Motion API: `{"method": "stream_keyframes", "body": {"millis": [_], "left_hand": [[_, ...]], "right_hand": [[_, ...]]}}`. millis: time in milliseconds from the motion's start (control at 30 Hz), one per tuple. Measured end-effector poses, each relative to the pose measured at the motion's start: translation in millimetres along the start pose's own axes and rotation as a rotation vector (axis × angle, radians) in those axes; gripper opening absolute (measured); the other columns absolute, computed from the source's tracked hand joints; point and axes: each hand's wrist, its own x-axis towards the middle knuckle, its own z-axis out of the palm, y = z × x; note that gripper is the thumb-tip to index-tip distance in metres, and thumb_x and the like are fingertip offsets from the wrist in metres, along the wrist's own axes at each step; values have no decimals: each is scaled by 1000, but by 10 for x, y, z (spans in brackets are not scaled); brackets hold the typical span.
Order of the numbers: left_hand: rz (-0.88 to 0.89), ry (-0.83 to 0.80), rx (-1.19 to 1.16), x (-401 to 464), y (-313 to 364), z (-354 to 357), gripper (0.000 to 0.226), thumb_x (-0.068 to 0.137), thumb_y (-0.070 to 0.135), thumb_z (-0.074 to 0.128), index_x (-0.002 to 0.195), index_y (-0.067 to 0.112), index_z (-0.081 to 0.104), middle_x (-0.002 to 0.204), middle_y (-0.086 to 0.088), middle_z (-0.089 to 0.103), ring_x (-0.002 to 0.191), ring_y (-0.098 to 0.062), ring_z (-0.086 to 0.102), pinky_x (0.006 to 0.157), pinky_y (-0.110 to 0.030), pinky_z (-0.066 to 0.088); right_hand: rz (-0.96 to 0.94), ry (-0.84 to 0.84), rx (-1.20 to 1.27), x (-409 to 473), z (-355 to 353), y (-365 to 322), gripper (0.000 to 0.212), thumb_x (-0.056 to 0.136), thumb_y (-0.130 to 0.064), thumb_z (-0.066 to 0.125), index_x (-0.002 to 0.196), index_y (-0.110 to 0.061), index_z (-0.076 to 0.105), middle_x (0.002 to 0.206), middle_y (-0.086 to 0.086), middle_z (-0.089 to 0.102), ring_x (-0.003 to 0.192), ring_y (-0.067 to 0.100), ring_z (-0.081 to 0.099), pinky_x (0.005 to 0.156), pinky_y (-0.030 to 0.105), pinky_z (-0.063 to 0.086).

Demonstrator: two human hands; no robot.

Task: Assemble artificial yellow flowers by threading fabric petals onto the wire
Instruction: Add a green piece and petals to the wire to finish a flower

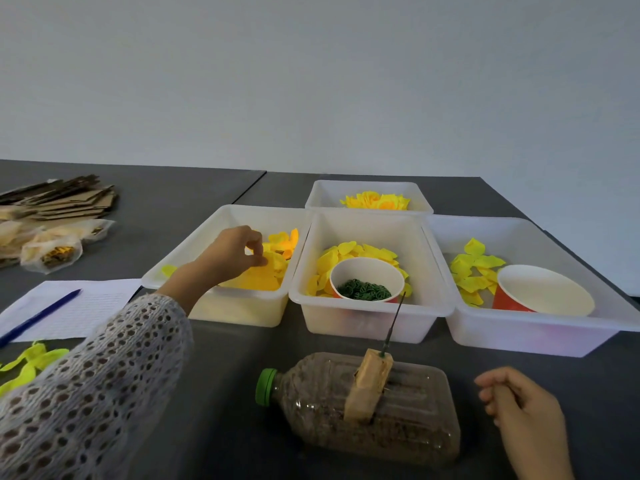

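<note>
Wire (394, 320) stands tilted, stuck in a wooden block (369, 389) taped on a sideways plastic bottle (408, 414) (green cap, brown fill) near the table's (346, 348) front edge, bare, no petals on it. Left hand (235, 252) reaches into the left bin (180, 268), thumb and fingertips pinching a yellow petal (273, 263) off the pile there. Right hand (523, 407) sits right of the bottle near the front edge, fingers loosely curled, apparently holding nothing. Middle bin (367, 320) just behind the wire: yellow petals plus a paper cup (367, 271) of small green rings. Right bin (540, 334): more petals and a tilted orange cup (543, 289). Fourth bin (369, 190) behind the middle one, petals too. Far left: lined paper (93, 306) with a blue pen (38, 318), cardboard stack (69, 199) toward the back, yellow-green pieces (27, 362) at the left edge.
</note>
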Motion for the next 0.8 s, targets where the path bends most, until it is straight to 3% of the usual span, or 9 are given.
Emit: {"method": "stream_keyframes", "body": {"millis": [167, 333, 433, 533, 633, 800], "left_hand": [[-73, 6, -54, -18, 13, -67, 18, 81, 20, 81, 76, 14, 65, 91, -1, 63, 87, -17, 55, 71, -27, 40], [-32, -187, 153, -78, -3, -7, 29, 80, 24, 80, 67, 25, 55, 77, 0, 60, 77, -22, 55, 70, -33, 46], [39, -181, 238, -94, 18, 44, 33, 86, 27, 73, 68, 30, 46, 76, 6, 56, 78, -24, 54, 68, -33, 45], [29, -250, 260, -107, 58, 19, 18, 85, 41, 72, 89, 35, 55, 93, 9, 63, 87, -18, 58, 80, -35, 52], [-34, -337, 285, -101, 77, -19, 48, 80, 40, 77, 122, 38, 53, 101, 6, 58, 95, -19, 58, 91, -39, 52], [-50, -227, 137, -87, 65, -59, 42, 82, 16, 77, 120, 25, 62, 98, -2, 60, 87, -22, 57, 81, -32, 50]], "right_hand": [[2, -6, -6, -16, -8, -26, 30, 92, 3, 48, 76, -13, 68, 75, 11, 64, 74, 28, 60, 70, 38, 47], [1, -2, -2, -35, 1, -31, 30, 92, 3, 48, 76, -13, 68, 75, 11, 64, 74, 28, 59, 69, 37, 46], [-7, -3, 5, -50, 3, -36, 30, 92, 3, 48, 75, -12, 67, 75, 12, 64, 73, 28, 59, 67, 36, 45], [-23, 14, 6, -63, 5, -42, 31, 92, 5, 47, 74, -12, 66, 74, 12, 64, 72, 28, 59, 68, 37, 46], [-22, 21, 9, -65, 5, -42, 31, 92, 5, 47, 73, -12, 66, 73, 12, 63, 71, 28, 59, 69, 39, 46], [-22, 21, 5, -66, 8, -40, 32, 92, 4, 47, 73, -13, 66, 73, 11, 64, 72, 28, 59, 71, 41, 48]]}}
